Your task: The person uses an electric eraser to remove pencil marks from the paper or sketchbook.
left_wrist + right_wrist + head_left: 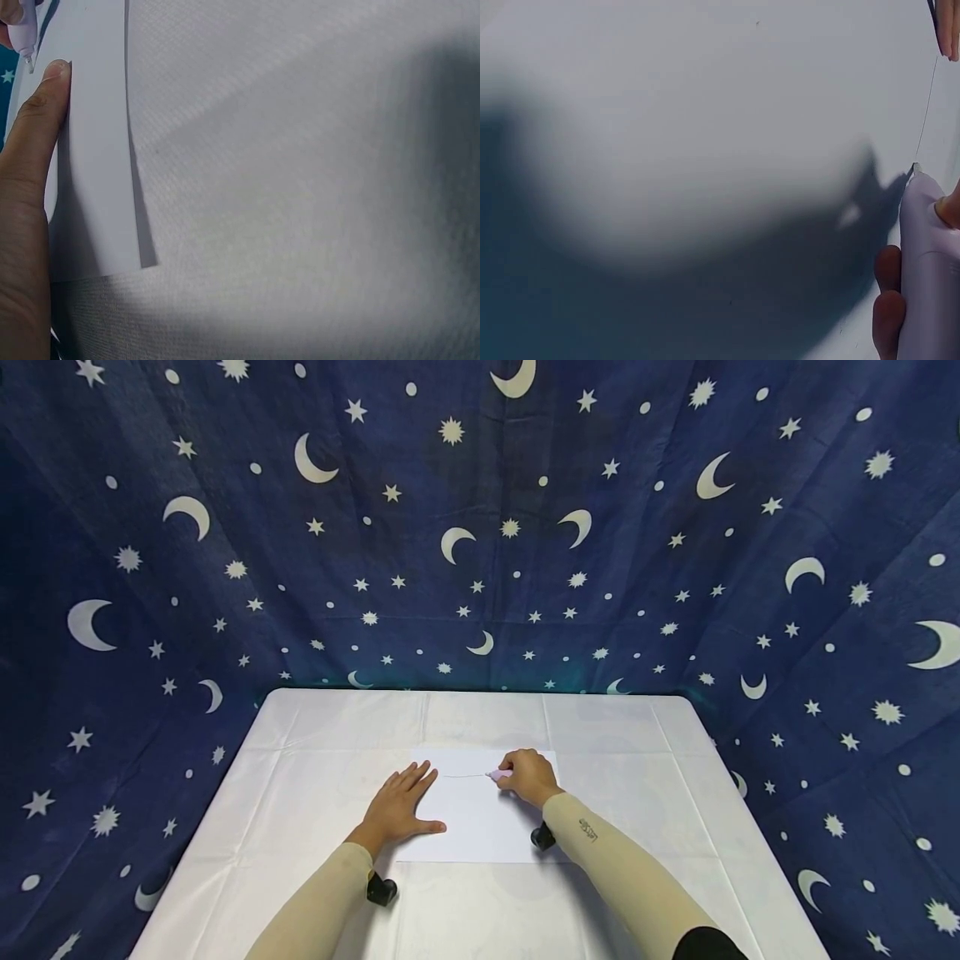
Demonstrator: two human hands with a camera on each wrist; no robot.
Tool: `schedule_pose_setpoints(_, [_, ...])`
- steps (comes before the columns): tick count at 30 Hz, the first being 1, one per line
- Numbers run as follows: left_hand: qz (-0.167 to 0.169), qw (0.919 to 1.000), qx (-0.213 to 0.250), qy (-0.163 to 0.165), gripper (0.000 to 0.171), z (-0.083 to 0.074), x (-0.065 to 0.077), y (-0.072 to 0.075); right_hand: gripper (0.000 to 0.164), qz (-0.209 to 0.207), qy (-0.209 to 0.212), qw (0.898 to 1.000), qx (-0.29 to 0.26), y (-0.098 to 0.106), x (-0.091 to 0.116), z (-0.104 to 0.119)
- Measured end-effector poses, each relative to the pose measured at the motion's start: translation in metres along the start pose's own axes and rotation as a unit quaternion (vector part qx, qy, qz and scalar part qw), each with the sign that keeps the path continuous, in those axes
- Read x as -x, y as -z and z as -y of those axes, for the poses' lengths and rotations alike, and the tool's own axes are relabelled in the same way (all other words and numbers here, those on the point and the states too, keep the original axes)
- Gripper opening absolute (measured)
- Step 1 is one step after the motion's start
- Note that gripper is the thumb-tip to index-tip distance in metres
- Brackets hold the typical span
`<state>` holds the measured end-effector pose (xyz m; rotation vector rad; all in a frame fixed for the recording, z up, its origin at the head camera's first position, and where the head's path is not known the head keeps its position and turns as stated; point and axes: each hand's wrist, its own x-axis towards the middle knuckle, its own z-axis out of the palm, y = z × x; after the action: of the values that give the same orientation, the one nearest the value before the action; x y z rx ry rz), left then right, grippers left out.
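A lilac utility knife (pixel 500 774), short and thick with a small pointed tip, is gripped in my right hand (pixel 530 777). Its tip meets a white paper sheet (pixel 480 827) at the right end of a thin line (pixel 461 776). In the right wrist view the thumb lies on top of the knife (pixel 928 277), and two fingertips (pixel 889 315) show along its side. My left hand (pixel 397 803) rests with fingers spread on the left side of the sheet. The left thumb (pixel 51 90) reaches over the paper in the left wrist view.
The sheet lies on a table with a creased white cloth (pixel 315 727). A dark blue curtain (pixel 420 568) with moons and stars hangs behind and along both sides. Black wrist devices (pixel 382 890) sit under the sleeved forearms.
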<state>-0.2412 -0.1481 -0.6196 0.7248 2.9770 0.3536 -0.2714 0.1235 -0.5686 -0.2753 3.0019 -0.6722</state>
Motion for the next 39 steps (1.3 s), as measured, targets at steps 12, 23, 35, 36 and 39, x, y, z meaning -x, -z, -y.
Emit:
schedule_pose_setpoints(12, [0.004, 1.0, 0.001, -0.002, 0.103, -0.004, 0.001, 0.005, 0.02, 0.009, 0.005, 1.0, -0.02, -0.003, -0.001, 0.011])
schedule_pose_setpoints(23, [-0.012, 0.9998, 0.002, -0.015, 0.102, -0.002, 0.001, 0.004, 0.021, 0.007, -0.002, 1.0, -0.002, 0.001, 0.0, 0.005])
schedule_pose_setpoints(35, [-0.005, 0.9999, 0.007, -0.006, 0.103, -0.001, 0.001, 0.001, 0.021, 0.006, 0.007, 1.0, -0.005, -0.001, -0.001, 0.009])
schedule_pose_setpoints(36, [-0.004, 1.0, 0.006, -0.005, 0.103, 0.0, 0.0, 0.001, 0.021, 0.007, 0.007, 1.0, -0.008, -0.001, -0.001, 0.01])
schedule_pose_setpoints(39, [0.0, 1.0, 0.0, -0.002, 0.103, 0.0, 0.0, 0.001, 0.021, 0.009, 0.011, 1.0, -0.012, 0.0, -0.001, 0.012])
